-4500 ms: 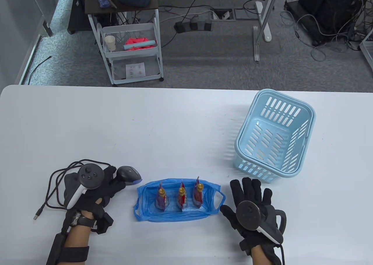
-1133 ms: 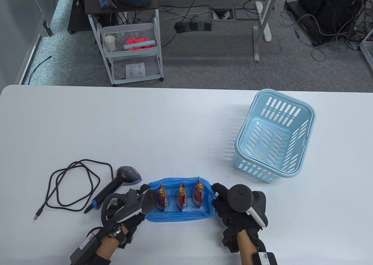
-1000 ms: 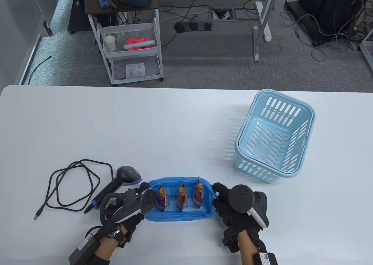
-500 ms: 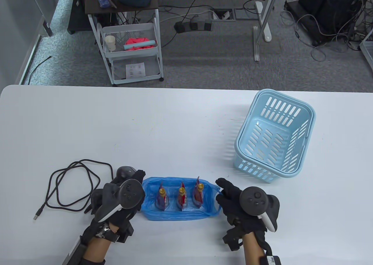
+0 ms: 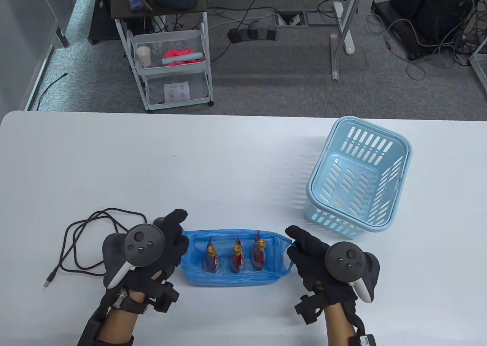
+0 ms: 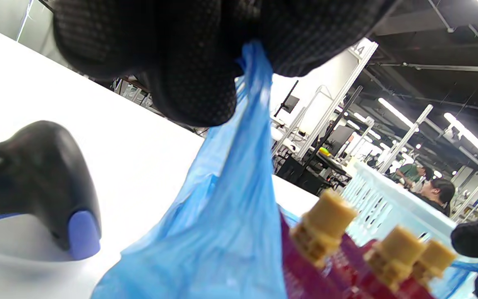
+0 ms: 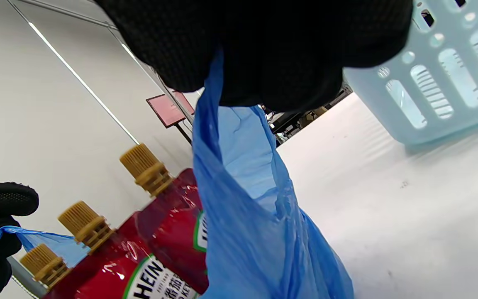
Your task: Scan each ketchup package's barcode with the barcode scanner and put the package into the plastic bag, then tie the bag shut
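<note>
While each hand pinches one handle, left hand (image 5: 152,252) and right hand (image 5: 323,264) flank the plastic bag (image 5: 234,279), its long axis running left-right.

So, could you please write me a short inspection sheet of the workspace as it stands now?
Surface: white table, no spills seen.
Job's things: blue plastic bag stands open with three ketchup packages upright inside; barcode scanner lies beside the bag, untouched.
Clutter: light blue basket at the right, nothing seen inside.
Grips: left hand pinches the bag's left handle; right hand pinches the right handle.
Cables: black scanner cable looped on the table; more on the floor.
Surroundings: white trolley, carpet.
</note>
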A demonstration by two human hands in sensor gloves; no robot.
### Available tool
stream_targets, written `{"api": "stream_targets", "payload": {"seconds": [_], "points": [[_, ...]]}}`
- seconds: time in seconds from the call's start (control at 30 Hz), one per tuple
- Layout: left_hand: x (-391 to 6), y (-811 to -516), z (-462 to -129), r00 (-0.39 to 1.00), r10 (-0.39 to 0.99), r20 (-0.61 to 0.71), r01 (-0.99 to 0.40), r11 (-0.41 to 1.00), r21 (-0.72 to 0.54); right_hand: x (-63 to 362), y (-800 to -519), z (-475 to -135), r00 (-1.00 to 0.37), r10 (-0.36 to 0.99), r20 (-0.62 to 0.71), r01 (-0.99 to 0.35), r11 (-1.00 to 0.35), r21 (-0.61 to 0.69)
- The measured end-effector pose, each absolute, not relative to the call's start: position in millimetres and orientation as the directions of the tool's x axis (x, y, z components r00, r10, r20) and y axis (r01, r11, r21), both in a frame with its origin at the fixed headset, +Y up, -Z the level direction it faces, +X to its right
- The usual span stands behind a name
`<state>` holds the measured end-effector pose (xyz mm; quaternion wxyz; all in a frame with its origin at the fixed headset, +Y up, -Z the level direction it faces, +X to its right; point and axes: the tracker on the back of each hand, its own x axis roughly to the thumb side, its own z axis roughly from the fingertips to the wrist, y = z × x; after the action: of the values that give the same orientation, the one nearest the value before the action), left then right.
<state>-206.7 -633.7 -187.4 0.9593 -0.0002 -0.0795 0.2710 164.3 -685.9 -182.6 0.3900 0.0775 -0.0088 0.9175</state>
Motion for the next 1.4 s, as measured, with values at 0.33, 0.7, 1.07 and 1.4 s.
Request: {"api": "stream_targets", "payload": {"seconds": [0.33, 0.7, 1.07, 1.4], "points": [[-208, -601, -185, 0.803, 0.564, 0.193, -0.575, 0.818, 0.000, 168, -651, -182, -0.622, 0.761, 0.184, -0.769, -0.638, 0.037], [-212, -571, -181, 0.784, 0.576, 0.232, -0.601, 0.797, 0.053, 166, -618, -184, -0.533, 0.816, 0.224, -0.833, -0.553, 0.033], [-213, -549, -179, 0.764, 0.590, 0.261, -0.625, 0.778, 0.070, 160, -597, -180, -0.494, 0.827, 0.269, -0.853, -0.520, 0.031], [-226, -549, -173, 0.735, 0.603, 0.311, -0.653, 0.752, 0.085, 159, -594, -179, -0.501, 0.823, 0.269, -0.850, -0.526, 0.028]]}}
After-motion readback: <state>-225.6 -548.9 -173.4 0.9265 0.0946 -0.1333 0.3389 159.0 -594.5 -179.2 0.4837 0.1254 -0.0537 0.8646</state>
